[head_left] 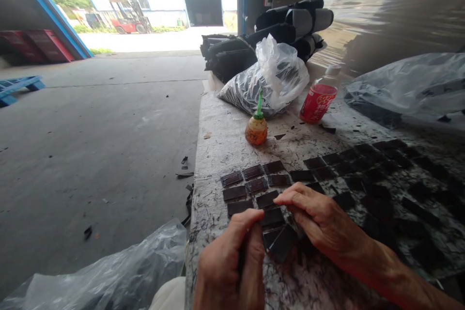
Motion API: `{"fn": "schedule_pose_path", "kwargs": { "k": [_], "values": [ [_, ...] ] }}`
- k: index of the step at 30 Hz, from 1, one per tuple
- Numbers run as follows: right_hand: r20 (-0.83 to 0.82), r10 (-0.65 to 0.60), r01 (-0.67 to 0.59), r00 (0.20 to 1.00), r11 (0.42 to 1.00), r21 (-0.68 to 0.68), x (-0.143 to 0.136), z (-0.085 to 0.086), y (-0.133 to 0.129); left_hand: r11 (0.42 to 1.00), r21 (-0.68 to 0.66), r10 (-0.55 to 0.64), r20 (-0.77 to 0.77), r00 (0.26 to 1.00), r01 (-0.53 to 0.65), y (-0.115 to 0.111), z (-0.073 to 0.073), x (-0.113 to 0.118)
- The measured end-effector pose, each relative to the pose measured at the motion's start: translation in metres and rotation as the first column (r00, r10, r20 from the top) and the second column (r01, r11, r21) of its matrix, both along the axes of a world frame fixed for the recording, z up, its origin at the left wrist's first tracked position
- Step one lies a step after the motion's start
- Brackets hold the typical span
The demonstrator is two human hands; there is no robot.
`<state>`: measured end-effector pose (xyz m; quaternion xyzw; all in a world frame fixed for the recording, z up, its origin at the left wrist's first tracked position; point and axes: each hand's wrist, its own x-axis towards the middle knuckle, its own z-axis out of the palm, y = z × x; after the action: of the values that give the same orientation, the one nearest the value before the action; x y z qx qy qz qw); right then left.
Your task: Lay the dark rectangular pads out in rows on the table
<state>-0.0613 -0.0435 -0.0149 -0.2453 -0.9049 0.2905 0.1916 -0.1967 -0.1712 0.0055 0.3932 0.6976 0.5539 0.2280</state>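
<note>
My right hand (319, 218) has its fingers drawn together, their tips at the right edge of a black piece (267, 199); I cannot tell whether they pinch it or only touch it. My left hand (232, 256) is curled, thumb against the bent forefinger, just nearer to me than that piece; whether it holds anything I cannot see. Between my two hands a tilted piece (284, 246) lies on the table (214, 155). Just past my fingertips sit short rows of pieces (253, 171), and many more spread out to the right of my right hand. Farther beyond my fingers stand a squeeze bottle (256, 133), a plastic bag (269, 80) behind it, and, to their right, a drink bottle (317, 104).
</note>
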Motion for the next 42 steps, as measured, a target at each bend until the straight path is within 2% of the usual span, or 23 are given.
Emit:
{"fn": "schedule_pose_path", "kwargs": {
  "k": [1,2,3,5,6,8,14,17,24,29,33,36,38,42],
  "values": [
    [0.002,-0.017,0.017,1.0,0.998,0.063,0.003,-0.002,0.0,0.997,-0.044,-0.075,-0.211,0.975,0.067,0.001,-0.005,0.001],
    [0.006,-0.032,0.031,0.999,0.99,0.139,0.005,-0.004,0.0,0.978,-0.168,-0.179,-0.4,0.899,0.12,0.002,-0.008,0.002],
    [0.009,-0.037,0.034,0.999,0.975,0.218,0.008,-0.007,-0.001,0.934,-0.331,-0.302,-0.53,0.792,0.135,0.004,-0.011,0.003],
    [0.002,-0.037,0.034,0.999,0.941,0.338,0.012,-0.014,-0.004,0.785,-0.614,-0.528,-0.596,0.605,0.081,0.007,-0.013,0.002],
    [-0.007,-0.035,0.035,0.999,0.928,0.37,0.014,-0.017,-0.005,0.721,-0.691,-0.597,-0.577,0.557,0.058,0.008,-0.012,0.002],
    [-0.026,-0.028,0.036,0.999,0.918,0.395,0.016,-0.022,-0.007,0.657,-0.752,-0.657,-0.535,0.532,0.054,0.011,-0.01,0.001],
    [0.005,-0.031,0.027,1.0,0.926,0.376,0.019,-0.024,-0.008,0.577,-0.811,-0.7,-0.432,0.568,0.094,0.013,-0.006,-0.003],
    [-0.013,-0.019,0.023,1.0,0.937,0.348,0.022,-0.02,-0.004,0.596,-0.787,-0.687,-0.396,0.609,0.16,0.012,-0.008,-0.007],
    [-0.034,-0.049,0.059,0.998,0.912,0.406,0.013,-0.019,0.003,0.698,-0.666,-0.62,-0.377,0.688,0.264,0.007,-0.02,-0.01],
    [-0.006,-0.041,0.04,0.999,0.917,0.397,0.001,-0.024,0.003,0.771,-0.58,-0.553,-0.407,0.727,0.262,0.007,-0.025,-0.009],
    [-0.04,-0.014,0.028,0.999,0.923,0.385,0.006,-0.019,0.006,0.837,-0.503,-0.462,-0.443,0.768,0.213,0.009,-0.028,-0.01],
    [-0.089,0.055,-0.02,0.994,0.935,0.354,0.014,-0.012,0.004,0.903,-0.395,-0.359,-0.469,0.807,0.172,0.011,-0.031,-0.009],
    [-0.12,0.158,-0.116,0.98,0.947,0.3,0.019,-0.008,0.0,0.934,-0.321,-0.298,-0.463,0.835,0.156,0.012,-0.031,-0.007],
    [-0.175,0.299,-0.257,0.938,0.939,0.229,0.022,-0.003,-0.008,0.956,-0.245,-0.25,-0.386,0.888,0.163,0.013,-0.025,-0.002]
  ]
}}
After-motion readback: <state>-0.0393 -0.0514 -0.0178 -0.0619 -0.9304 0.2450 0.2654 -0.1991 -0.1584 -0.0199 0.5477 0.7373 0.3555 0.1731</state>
